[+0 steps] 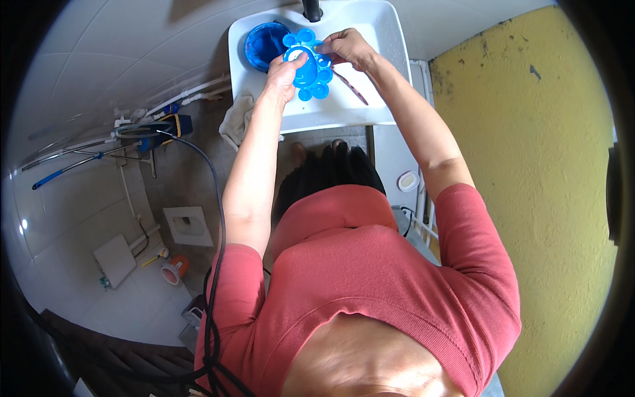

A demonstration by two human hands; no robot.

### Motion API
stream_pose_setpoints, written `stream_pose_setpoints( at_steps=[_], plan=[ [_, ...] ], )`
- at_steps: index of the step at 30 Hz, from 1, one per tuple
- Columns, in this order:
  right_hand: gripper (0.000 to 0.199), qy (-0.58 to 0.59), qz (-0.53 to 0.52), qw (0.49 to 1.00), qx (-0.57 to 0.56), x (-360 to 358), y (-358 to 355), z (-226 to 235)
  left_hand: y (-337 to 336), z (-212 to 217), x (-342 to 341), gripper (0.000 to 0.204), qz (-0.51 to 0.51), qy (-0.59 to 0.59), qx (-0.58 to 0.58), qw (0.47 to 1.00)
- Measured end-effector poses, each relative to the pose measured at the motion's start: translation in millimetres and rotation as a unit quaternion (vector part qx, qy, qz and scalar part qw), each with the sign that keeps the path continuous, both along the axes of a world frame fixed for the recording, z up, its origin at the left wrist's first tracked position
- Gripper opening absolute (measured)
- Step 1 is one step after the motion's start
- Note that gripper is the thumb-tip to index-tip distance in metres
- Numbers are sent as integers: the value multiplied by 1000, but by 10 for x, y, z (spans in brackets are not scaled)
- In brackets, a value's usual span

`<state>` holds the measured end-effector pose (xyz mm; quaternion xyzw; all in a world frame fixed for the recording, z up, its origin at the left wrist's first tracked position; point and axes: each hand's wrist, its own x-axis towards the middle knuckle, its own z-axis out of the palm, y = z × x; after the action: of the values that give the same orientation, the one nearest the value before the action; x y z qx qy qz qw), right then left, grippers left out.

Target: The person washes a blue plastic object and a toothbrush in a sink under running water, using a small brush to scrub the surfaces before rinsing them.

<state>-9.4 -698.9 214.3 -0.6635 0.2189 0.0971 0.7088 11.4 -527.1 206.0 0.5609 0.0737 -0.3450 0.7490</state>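
A bright blue flower-shaped paint palette [306, 74] with round wells around its edge is held up over the white sink [324, 120]. My left hand [284, 74] grips its left side, thumb pressed on the middle. At the upper right edge, the fingers of my right hand [348, 49] are drawn together on one of the wells. Whether something small sits between those fingertips is hidden. A blue round tub [263, 45], dark blue inside, stands in the sink's back left corner. Below my right hand a thin brownish stick-like piece [352, 88] lies in the basin.
A black tap [312, 9] rises at the sink's back. A pale cloth [237, 122] hangs over its front left corner. The yellow wall [522, 165] borders the right side. At left are a squat toilet [188, 227], an orange bucket [174, 269] and a dark cable [215, 178].
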Motion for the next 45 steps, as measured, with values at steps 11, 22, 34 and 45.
stream_pose_setpoints(
  at_steps=[11, 22, 34, 45],
  plan=[
    [20, -25, 1, 999, -45, -22, 64, -35, 22, -16, -21, 34, 20, 33, -61, 997],
    [18, -63, -44, 994, 77, -90, 67, 0, 13, 26, -74, 27, 16, -14, 46, 999],
    [11, -25, -12, 1000, 0, 46, 86, -104, 18, 125, -82, 21, -66, 15, 79, 995],
    [10, -24, -73, 996, 43, -81, -15, -391, 6, -310, -150, 21, 23, -21, 120, 992]
  ],
)
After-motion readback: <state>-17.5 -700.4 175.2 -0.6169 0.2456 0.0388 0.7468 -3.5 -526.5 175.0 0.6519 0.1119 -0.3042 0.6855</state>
